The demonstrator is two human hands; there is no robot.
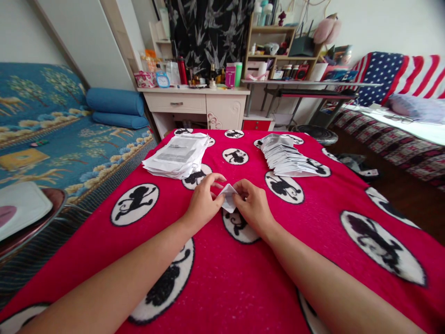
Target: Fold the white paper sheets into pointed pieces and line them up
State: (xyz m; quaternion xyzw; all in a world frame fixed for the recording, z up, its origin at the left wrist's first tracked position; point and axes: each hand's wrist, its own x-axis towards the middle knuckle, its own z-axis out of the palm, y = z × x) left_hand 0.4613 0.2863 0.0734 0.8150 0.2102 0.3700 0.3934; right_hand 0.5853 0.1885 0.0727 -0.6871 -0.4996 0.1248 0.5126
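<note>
Between my two hands is a small piece of white folded paper [228, 199], held over the red cloth with a point at its top. My left hand [206, 197] pinches its left side with the thumb, the fingers curved behind. On the other side my right hand [253, 202] grips the paper's right edge between thumb and fingers. Beyond my left hand lies a stack of printed paper sheets [177, 155]. A fanned row of folded papers [287, 155] rests beyond my right hand.
A red cloth with monkey medallions [222, 278] covers the table. A blue patterned sofa [69, 139] stands at the left, a bed [392, 139] at the right. Behind the table are a white dresser [191, 104] and a desk with shelves [271, 58]. A tray [55, 208] sits at the left edge.
</note>
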